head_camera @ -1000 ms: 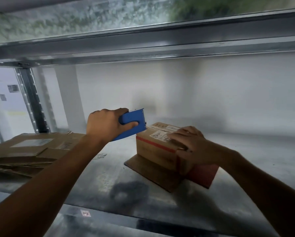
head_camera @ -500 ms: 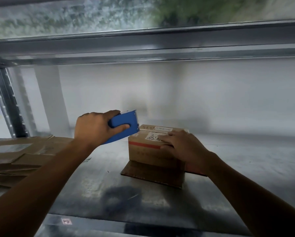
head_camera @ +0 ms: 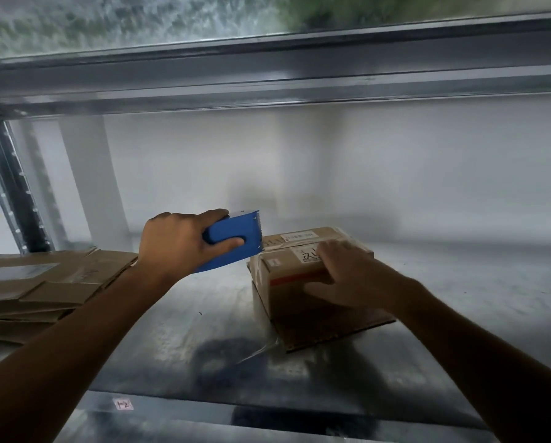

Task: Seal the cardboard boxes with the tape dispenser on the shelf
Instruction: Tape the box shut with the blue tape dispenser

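Observation:
A small brown cardboard box (head_camera: 288, 266) with white labels and a red stripe stands on a flat piece of cardboard (head_camera: 325, 330) in the middle of the metal shelf. My left hand (head_camera: 175, 244) grips a blue tape dispenser (head_camera: 236, 239), whose toothed edge touches the box's upper left edge. A strip of clear tape runs across the box top. My right hand (head_camera: 347, 276) lies over the box's near top edge and front face, holding it in place.
A stack of flattened cardboard boxes (head_camera: 41, 286) lies at the left of the metal shelf (head_camera: 459, 298). A shelf beam (head_camera: 267, 75) runs overhead, and a slotted upright post (head_camera: 9, 187) stands at the far left. A white wall closes the back.
The box has been turned so that its front face points more toward me. The tape dispenser has stayed at the box's left top edge. The view has shifted left.

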Motion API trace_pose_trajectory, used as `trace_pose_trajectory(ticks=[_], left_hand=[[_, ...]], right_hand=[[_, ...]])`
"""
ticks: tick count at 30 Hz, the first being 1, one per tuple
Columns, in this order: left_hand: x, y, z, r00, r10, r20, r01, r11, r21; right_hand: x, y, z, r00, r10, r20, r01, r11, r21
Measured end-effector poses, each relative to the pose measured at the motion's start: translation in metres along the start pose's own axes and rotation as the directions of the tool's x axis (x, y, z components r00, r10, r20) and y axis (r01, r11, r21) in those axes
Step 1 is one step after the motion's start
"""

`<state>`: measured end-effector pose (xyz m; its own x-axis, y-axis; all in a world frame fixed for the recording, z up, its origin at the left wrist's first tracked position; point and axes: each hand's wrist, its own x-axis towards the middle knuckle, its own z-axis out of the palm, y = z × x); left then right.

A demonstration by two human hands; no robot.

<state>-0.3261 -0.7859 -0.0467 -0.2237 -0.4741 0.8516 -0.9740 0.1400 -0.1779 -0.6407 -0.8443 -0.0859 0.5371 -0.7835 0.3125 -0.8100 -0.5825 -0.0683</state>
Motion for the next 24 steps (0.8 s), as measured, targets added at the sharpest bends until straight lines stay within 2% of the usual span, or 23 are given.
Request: trace_pose_trajectory(ticks=[2,5,8,11,16,24], left_hand=[[0.000,0.003,0.001,1.000,-0.010,0.001,0.010,1.000,-0.006],[0.000,0.007,0.004,1.000,-0.008,0.000,0.008,1.000,-0.002],[-0.002,0.007,0.007,1.000,0.013,-0.022,-0.013,1.000,-0.009],[-0.002,0.008,0.009,0.999,0.029,-0.026,-0.029,0.999,-0.012],[-0.001,0.009,0.009,0.996,0.076,-0.055,-0.077,0.997,-0.004],[0.000,0.010,0.006,0.996,0.074,-0.056,-0.074,0.997,-0.012]], right_hand=[[0.000,-0.022,0.008,0.995,0.100,-0.031,-0.102,0.990,-0.094],[0.008,-0.043,0.017,0.970,0.232,-0.078,-0.239,0.966,-0.099],[0.013,-0.054,0.025,0.948,0.285,-0.140,-0.303,0.944,-0.131],[0.017,-0.058,0.031,0.947,0.289,-0.141,-0.307,0.942,-0.137],[0.018,-0.067,0.035,0.947,0.306,-0.097,-0.308,0.951,-0.011],[0.026,-0.076,0.025,0.960,0.272,-0.066,-0.274,0.961,-0.025]])
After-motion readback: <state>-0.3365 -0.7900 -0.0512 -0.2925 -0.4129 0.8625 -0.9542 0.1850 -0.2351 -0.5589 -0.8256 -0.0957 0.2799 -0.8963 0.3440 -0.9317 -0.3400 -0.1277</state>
